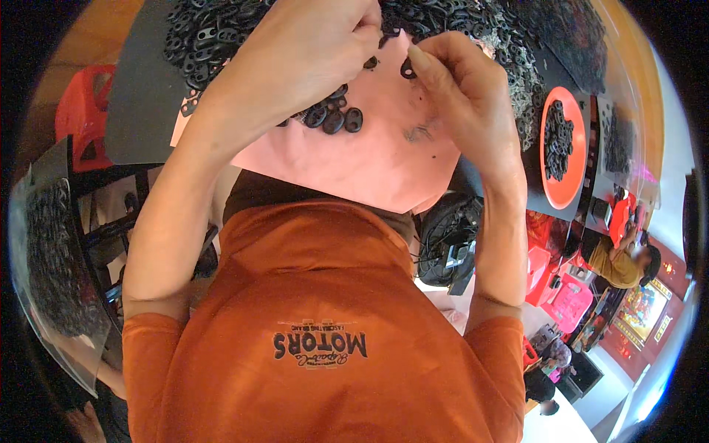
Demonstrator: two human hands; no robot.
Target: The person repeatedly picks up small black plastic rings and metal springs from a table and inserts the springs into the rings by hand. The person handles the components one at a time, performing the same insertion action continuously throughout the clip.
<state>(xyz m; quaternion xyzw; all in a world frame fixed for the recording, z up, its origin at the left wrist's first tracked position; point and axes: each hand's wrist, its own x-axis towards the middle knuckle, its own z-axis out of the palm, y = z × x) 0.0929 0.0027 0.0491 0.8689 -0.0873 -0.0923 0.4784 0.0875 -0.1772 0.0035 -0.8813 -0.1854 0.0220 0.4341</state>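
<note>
My left hand (336,37) is closed in a pinch at the top of the view, over a pink sheet (354,166). Its fingertips are partly hidden, so what they hold cannot be made out. My right hand (469,88) has thumb and forefinger pressed together beside a small black ring-like plastic piece (408,69), which it appears to grip. Below my left wrist lies a small cluster of oval black plastic pieces (334,120) on the sheet. A large heap of black pieces with holes (203,37) spreads behind my hands.
An orange-red oval tray (580,159) with black pieces stands at the right. Pale stringy scraps (521,81) border the heap. A red plastic stool (85,111) is at the left. Other people (620,266) are in the right background; someone's hand (87,427) shows at lower left.
</note>
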